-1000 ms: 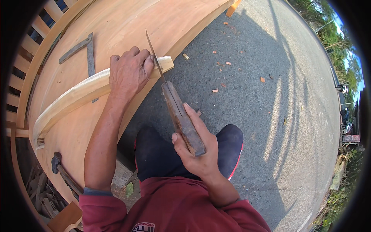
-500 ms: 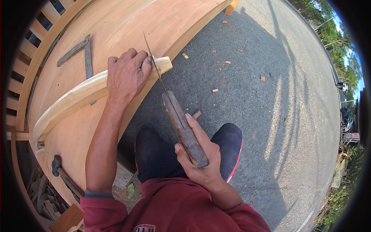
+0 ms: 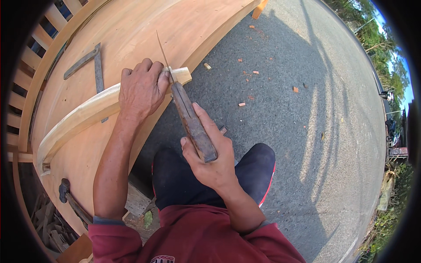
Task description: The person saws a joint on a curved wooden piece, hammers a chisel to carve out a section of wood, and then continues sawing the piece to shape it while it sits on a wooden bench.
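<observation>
One chg. in last half-sec.: R hand (image 3: 220, 163) w/ saw (image 3: 193, 125) has moved fwd and a bit left, so handle now sits close up against curved timber (image 3: 87, 113); L hand (image 3: 142, 90) stays put on timber. Reads as a push stroke near its end; depth of cut can't be told, end beyond blade still in line w/ the rest. Stock, lg. to sm.: grey asphalt (image 3: 280, 131), rough, grainy, part in shade; wide wood panel (image 3: 144, 30), smooth, pale tan; curved timber lying across panel, pale, square-sided, whitish along upper edge, R end jutting past panel edge; saw, thin dark blade angled across timber near that end, worn brown block handle w/ lengthwise slit, R fingers and thumb closed round it; L hand half-curled, gripping timber from above, thumb right beside blade; hammer (image 3: 64, 187), dark blunt head, slim shaft, on panel's near part; jointed bars (image 3: 98, 70), flat, grey, metallic, set at an angle, one passing under timber; misc. reddish chips (image 3: 295, 89), blocky, scattered on asphalt.
</observation>
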Demonstrator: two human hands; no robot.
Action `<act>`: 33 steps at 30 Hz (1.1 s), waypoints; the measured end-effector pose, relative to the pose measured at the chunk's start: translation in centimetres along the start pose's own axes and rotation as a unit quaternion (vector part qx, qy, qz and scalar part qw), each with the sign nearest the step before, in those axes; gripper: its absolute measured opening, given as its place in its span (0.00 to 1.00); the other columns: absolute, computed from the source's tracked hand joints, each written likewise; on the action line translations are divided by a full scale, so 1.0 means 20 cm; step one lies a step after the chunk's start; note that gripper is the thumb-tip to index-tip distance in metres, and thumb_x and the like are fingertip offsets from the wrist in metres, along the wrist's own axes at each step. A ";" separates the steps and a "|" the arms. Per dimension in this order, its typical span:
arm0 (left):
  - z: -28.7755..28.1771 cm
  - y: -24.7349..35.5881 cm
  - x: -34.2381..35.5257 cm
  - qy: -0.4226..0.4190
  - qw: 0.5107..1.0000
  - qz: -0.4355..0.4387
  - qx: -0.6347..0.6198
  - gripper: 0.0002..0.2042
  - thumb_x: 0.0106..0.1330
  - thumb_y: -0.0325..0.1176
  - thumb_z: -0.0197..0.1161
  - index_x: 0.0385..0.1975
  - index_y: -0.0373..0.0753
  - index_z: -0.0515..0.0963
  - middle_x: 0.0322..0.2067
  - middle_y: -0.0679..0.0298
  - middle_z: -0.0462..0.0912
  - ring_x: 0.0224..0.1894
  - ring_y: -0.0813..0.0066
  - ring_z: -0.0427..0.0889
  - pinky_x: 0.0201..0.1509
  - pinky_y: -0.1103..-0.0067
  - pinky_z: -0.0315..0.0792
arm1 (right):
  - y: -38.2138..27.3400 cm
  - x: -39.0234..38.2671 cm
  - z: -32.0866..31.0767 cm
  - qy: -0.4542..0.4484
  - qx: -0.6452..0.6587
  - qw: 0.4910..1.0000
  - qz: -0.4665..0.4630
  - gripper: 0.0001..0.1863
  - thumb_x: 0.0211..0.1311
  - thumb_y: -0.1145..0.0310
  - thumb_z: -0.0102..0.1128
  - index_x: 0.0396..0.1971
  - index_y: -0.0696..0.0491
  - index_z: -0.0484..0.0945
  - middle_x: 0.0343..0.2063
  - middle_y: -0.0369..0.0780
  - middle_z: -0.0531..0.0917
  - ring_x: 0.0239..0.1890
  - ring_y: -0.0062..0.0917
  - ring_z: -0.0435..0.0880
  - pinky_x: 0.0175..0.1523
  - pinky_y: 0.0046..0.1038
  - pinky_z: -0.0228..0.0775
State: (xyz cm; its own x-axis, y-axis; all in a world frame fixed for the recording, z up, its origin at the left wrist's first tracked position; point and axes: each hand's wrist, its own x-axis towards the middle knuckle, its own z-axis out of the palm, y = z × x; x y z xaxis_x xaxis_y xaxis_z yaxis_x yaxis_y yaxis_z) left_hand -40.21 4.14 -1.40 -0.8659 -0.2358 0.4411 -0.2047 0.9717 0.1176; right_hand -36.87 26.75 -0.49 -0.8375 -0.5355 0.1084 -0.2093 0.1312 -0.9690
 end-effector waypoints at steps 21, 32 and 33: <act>-0.04 0.00 -0.01 -0.052 0.998 0.034 -0.009 0.12 0.74 0.40 0.53 0.42 0.37 0.76 0.37 0.57 0.75 0.45 0.59 0.77 0.49 0.64 0.64 | 0.04 -0.07 -0.03 0.009 0.000 0.999 -0.051 0.39 0.59 0.81 0.66 0.72 0.59 0.64 0.46 0.48 0.87 0.38 0.24 0.89 0.44 0.23 0.78; -0.02 -0.02 -0.02 -0.036 0.998 0.049 -0.003 0.14 0.73 0.42 0.54 0.41 0.37 0.78 0.35 0.58 0.75 0.43 0.61 0.77 0.48 0.64 0.64 | 0.04 -0.12 -0.04 0.012 -0.001 0.998 -0.057 0.38 0.61 0.82 0.65 0.72 0.59 0.65 0.51 0.46 0.85 0.40 0.17 0.85 0.49 0.20 0.75; -0.02 -0.02 -0.02 -0.033 0.998 0.053 0.000 0.14 0.73 0.42 0.53 0.42 0.37 0.78 0.35 0.58 0.75 0.43 0.61 0.77 0.48 0.65 0.64 | 0.03 -0.06 -0.01 0.007 -0.001 0.999 -0.045 0.38 0.61 0.83 0.65 0.72 0.59 0.65 0.48 0.45 0.86 0.40 0.16 0.84 0.49 0.19 0.75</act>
State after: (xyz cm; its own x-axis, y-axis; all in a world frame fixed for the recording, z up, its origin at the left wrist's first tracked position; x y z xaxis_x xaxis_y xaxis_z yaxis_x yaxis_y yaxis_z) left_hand -39.62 3.74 -1.19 -0.9108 -0.1299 0.3919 -0.1101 0.9913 0.0727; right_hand -36.05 27.70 -1.06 -0.8223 -0.5337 0.1977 -0.2850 0.0854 -0.9547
